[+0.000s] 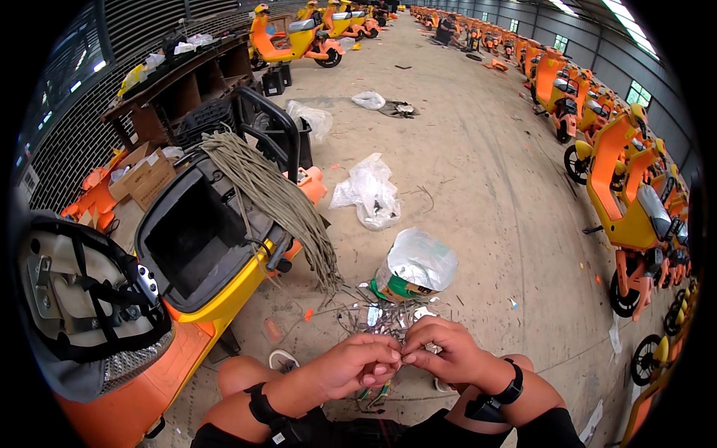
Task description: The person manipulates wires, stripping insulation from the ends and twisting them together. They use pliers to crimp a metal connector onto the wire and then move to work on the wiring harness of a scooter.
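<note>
I'm seeing the bare left hand (357,369) and bare right hand (449,357) pinching closed, contents unclear; a loosening grip could be dropping anything held among thin, dark scraps (388,322).

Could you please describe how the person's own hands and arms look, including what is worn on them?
The left hand and right hand wear no gloves. A black strap goes round the left forearm, and a black band round the right. Black sleeves show near the lower edge.
</note>
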### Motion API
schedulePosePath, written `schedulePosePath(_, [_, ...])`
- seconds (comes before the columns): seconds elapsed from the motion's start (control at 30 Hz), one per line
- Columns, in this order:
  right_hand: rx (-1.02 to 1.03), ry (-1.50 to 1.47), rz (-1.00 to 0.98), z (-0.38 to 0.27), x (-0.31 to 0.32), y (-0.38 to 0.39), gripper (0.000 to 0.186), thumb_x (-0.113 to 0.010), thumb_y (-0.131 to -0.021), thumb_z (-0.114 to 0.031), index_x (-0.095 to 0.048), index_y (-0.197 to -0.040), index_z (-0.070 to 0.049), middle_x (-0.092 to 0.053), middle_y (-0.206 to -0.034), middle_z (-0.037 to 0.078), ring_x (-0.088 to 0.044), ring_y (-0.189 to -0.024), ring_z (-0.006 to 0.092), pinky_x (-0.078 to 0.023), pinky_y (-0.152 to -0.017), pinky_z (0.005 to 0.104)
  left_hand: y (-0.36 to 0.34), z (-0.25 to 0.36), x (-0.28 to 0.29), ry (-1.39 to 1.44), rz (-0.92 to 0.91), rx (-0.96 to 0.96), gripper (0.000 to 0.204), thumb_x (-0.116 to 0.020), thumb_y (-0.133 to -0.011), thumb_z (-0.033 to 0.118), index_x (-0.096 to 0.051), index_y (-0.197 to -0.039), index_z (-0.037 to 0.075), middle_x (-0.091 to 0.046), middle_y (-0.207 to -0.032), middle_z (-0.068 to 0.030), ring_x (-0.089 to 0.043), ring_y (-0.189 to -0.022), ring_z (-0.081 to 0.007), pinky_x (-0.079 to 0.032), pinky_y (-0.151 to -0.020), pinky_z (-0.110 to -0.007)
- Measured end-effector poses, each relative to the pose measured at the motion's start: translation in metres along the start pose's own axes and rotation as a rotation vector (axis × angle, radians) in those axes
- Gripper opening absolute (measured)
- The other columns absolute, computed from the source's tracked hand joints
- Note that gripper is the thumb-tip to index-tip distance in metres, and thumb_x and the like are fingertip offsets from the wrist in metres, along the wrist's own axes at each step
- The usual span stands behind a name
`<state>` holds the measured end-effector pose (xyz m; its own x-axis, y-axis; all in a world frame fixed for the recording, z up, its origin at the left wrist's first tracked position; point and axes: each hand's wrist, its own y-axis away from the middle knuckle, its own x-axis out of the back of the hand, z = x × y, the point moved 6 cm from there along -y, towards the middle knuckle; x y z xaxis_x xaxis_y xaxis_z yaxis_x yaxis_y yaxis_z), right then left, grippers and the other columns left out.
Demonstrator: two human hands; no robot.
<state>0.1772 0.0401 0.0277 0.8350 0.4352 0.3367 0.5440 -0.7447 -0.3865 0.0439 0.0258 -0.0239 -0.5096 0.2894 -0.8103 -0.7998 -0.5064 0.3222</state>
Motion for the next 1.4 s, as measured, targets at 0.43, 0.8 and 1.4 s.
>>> schedulePosePath(0.43, [-0.78, -0.612, 0.041, 0.039, -0.021, 0.016, 0.016, -0.056, -0.095, -0.016, -0.057, -0.086, -0.002, -0.058, -0.07, 0.002, -0.054, -0.062, 0.0086, -0.041, -0.057, 0.0223, 0.027, 0.032, -0.041, -2.002, 0.405, -1.033, 0.009, -0.06, -0.083, 0.012, -0.056, -0.083, 0.005, -0.052, -0.068, -0.0042, -0.054, -0.052, -0.02, -0.045, -0.048, -0.03])
schedulePosePath(0.8, [-0.514, -0.595, 0.194, 0.029, -0.015, 0.008, 0.018, -0.064, -0.091, -0.012, -0.057, -0.104, -0.002, -0.059, -0.083, 0.004, -0.057, -0.075, 0.0103, -0.047, -0.068, 0.0245, 0.016, 0.034, -0.006, -0.868, 0.404, -0.413, 0.014, -0.057, -0.092, 0.018, -0.06, -0.089, 0.005, -0.047, -0.068, 0.0041, -0.048, -0.057, -0.0066, -0.038, -0.048, -0.023])
schedulePosePath(1.4, [-0.721, -0.339, 0.108, 0.04, -0.015, 0.01, 0.015, -0.061, -0.093, -0.014, -0.059, -0.094, 0.0, -0.061, -0.077, 0.003, -0.057, -0.065, 0.0086, -0.046, -0.058, 0.0242, 0.02, 0.041, -0.026, -1.706, 0.518, -0.927, 0.008, -0.062, -0.081, 0.011, -0.055, -0.077, 0.007, -0.051, -0.066, -0.0084, -0.055, -0.054, -0.0237, -0.045, -0.048, -0.034])
